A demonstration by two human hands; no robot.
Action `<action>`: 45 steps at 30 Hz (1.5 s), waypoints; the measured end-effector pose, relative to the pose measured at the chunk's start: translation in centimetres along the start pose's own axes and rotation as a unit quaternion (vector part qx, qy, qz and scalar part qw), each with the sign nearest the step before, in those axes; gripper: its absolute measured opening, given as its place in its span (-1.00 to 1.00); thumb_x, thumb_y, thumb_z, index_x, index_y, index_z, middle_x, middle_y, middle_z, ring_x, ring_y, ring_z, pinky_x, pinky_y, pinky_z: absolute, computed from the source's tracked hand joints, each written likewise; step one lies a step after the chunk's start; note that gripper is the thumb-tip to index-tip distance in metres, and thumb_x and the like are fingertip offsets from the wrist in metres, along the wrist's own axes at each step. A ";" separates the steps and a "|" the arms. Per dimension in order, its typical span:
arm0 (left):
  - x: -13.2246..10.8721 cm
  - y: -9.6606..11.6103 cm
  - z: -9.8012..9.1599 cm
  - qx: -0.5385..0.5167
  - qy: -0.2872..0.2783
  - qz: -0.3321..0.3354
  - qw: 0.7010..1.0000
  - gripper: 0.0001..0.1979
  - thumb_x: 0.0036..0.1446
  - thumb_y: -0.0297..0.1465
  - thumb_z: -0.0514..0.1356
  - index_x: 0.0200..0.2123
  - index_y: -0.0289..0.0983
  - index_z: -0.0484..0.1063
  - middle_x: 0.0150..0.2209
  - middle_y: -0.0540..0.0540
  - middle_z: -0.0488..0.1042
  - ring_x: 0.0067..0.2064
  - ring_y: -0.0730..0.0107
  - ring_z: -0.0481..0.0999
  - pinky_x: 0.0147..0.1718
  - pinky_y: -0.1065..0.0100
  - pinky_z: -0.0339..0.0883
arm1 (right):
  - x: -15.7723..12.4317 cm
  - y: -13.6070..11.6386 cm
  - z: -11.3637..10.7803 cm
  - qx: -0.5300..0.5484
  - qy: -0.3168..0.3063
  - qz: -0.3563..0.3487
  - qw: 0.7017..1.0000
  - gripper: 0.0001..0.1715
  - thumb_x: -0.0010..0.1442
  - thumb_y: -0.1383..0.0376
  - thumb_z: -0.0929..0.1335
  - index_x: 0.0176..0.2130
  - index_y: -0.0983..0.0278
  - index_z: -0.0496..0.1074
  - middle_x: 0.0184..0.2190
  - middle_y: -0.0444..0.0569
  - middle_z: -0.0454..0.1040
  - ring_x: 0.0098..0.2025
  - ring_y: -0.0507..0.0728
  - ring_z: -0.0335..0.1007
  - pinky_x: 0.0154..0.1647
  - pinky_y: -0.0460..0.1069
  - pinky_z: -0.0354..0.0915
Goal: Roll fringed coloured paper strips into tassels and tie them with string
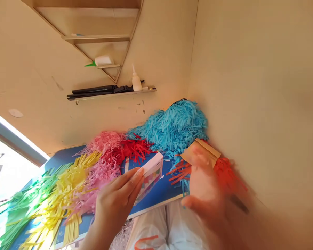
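Observation:
My left hand (120, 194) is closed around a small pale box (152, 166) with a clear window, through which colourful bits show. The box is tilted above the blue table (169, 189). My right hand (205, 187), blurred by motion, is apart from the box with thumb and fingers spread. Just beyond its fingers lies a brown paper envelope or folded card (212, 152). Orange-red paper strips (228, 173) lie around and under that brown piece, partly hidden by the hand.
Heaps of shredded paper line the table: blue (179, 125), red (135, 149), pink (106, 142), yellow (70, 180) and green (26, 205). On a wall shelf (112, 96) stand a white glue bottle (136, 82) and black items. Walls close in behind and right.

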State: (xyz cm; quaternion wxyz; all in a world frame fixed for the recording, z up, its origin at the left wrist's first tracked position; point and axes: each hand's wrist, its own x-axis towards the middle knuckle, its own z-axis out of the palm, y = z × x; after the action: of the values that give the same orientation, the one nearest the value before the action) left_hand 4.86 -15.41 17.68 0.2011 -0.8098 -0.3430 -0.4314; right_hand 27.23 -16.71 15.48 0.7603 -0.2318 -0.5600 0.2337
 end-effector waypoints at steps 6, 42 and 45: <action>-1.2 0.0 2.2 0.011 -0.026 0.008 1.000 -0.79 0.32 -0.41 0.12 -0.14 -0.26 0.57 -0.15 -0.09 0.65 -0.21 0.38 0.67 -0.16 0.44 0.55 | -4.8 3.0 4.3 0.320 0.055 0.330 0.887 -0.71 -0.04 0.14 0.58 -0.45 0.20 0.48 -0.52 -0.15 0.43 -0.41 0.05 0.36 -0.32 -0.05 0.33; -2.3 2.4 2.0 0.098 -0.111 0.012 0.989 -0.67 0.34 -0.41 0.02 0.09 -0.21 0.44 -0.13 -0.14 0.60 -0.25 0.31 0.63 -0.37 0.43 0.48 | -4.1 4.3 7.4 0.306 0.216 0.453 0.809 -0.54 -0.20 0.17 0.61 -0.40 0.29 0.39 -0.59 -0.18 0.43 -0.53 -0.02 0.29 -0.45 -0.12 0.20; -2.0 2.4 1.6 0.106 -0.117 0.004 0.987 -0.70 0.36 -0.39 0.00 0.04 -0.22 0.46 -0.15 -0.11 0.60 -0.31 0.38 0.63 -0.46 0.49 0.43 | -4.2 4.0 7.2 0.324 0.212 0.442 0.809 -0.43 -0.19 0.22 0.61 -0.25 0.24 0.34 -0.55 -0.20 0.48 -0.49 0.00 0.33 -0.39 -0.11 0.23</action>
State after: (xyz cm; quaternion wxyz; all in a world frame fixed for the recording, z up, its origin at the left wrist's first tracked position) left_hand 6.73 -16.79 15.08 0.2465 -0.8301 -0.4045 -0.2943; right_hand 18.79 -15.51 11.81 0.7058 -0.2380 -0.1140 0.6574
